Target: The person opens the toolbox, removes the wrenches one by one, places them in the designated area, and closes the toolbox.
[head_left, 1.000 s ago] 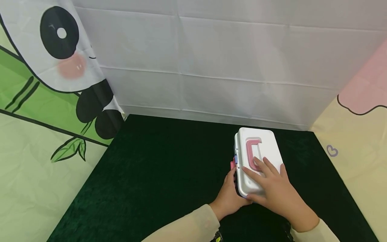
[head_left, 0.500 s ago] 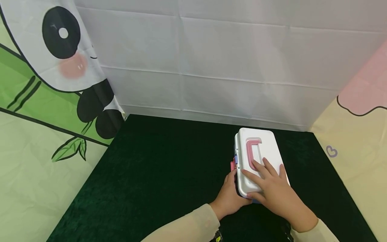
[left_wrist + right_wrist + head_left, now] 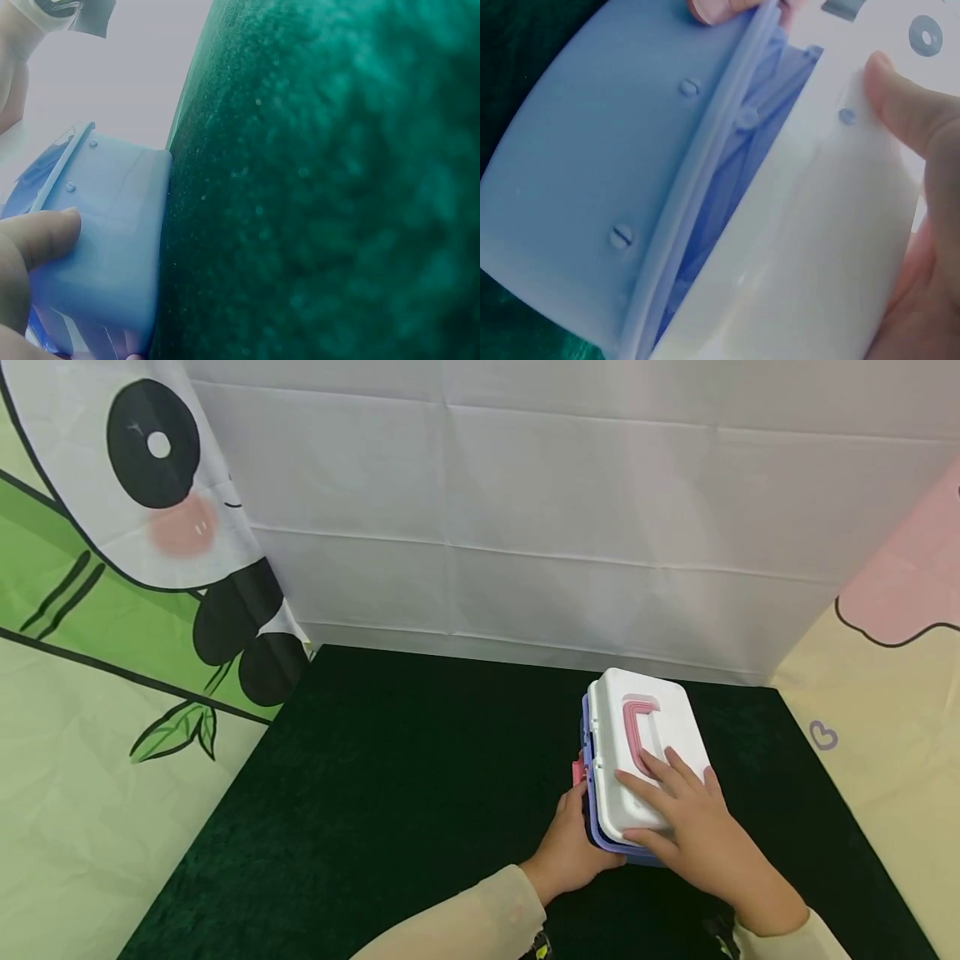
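Note:
A storage box with a white lid (image 3: 678, 714) and a blue base (image 3: 641, 857) stands on the right part of the table. A pink handle (image 3: 633, 731) lies flat in the lid, and a pink latch (image 3: 577, 771) shows on the left side. My left hand (image 3: 573, 852) grips the base at its near left corner, thumb against the near end wall. Spread over the lid, my right hand (image 3: 701, 831) holds it, thumb at the near edge. The lid is raised along its left side. Through the gap, a blue interior part (image 3: 739, 157) shows in the right wrist view.
Dark green cloth (image 3: 420, 777) covers the table, its far edge close behind the box. A white cloth wall (image 3: 525, 510) rises behind. Printed panels flank the table, a panda one (image 3: 150, 443) at left and a yellow one (image 3: 900, 760) at right.
The lid has come away from the base on its left side, shifting up and right with my right hand, so the blue rim now shows. My left hand has stayed in place.

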`<state>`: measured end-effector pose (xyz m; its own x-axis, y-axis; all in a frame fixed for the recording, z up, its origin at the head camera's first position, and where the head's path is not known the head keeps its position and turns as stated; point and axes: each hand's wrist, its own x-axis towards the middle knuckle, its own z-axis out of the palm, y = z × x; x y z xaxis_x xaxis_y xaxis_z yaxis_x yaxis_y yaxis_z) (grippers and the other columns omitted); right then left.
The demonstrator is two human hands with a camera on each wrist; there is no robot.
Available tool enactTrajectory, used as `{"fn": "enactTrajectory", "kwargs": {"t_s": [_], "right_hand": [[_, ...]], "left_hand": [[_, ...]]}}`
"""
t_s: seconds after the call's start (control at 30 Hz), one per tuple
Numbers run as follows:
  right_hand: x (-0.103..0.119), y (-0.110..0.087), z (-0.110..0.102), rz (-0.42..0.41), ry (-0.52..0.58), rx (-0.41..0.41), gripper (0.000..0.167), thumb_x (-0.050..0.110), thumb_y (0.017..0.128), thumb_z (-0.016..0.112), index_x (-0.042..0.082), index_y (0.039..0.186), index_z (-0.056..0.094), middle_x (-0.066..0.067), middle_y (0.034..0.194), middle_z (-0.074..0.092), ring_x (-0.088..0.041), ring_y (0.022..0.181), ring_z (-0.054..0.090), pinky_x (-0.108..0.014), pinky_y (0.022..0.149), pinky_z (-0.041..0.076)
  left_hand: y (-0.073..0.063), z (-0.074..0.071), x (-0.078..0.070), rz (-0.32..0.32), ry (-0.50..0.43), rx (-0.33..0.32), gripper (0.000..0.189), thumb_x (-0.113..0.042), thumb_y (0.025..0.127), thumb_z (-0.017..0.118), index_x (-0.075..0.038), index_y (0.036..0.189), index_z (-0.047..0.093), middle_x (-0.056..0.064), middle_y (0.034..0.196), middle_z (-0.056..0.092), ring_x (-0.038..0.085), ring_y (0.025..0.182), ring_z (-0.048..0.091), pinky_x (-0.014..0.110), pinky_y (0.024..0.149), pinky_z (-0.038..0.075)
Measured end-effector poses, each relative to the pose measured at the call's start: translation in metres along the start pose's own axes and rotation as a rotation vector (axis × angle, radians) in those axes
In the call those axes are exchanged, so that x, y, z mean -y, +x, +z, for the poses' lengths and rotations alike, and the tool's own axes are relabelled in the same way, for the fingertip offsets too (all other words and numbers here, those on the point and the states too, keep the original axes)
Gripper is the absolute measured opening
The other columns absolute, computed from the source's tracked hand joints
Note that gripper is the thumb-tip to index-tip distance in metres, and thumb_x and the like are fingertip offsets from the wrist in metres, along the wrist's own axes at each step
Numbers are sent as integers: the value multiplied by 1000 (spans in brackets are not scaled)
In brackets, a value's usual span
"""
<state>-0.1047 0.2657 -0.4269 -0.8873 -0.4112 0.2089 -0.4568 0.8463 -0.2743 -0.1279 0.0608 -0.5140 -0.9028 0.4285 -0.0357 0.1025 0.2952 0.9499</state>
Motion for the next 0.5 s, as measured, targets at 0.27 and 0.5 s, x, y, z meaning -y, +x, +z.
{"fn": "enactTrajectory", "kwargs": {"t_s": [0.27, 0.5], "right_hand": [[-8, -8, -8, -18, 119, -108, 74, 34, 86, 84, 31, 152, 51, -12, 164, 34, -52, 149, 22, -85, 106, 14], [-16, -14, -12, -4, 190, -149, 77, 24, 85, 85, 27, 153, 50, -11, 165, 33, -51, 150, 21, -83, 103, 26]], "left_hand": [[0, -1, 1, 38, -22, 6, 108, -23, 80, 90, -29, 161, 20, -1, 150, 36, 14, 132, 41, 41, 113, 40], [0, -1, 1, 43, -34, 11, 107, -22, 79, 91, -35, 159, 21, -7, 148, 36, 10, 130, 39, 40, 114, 39]]}}
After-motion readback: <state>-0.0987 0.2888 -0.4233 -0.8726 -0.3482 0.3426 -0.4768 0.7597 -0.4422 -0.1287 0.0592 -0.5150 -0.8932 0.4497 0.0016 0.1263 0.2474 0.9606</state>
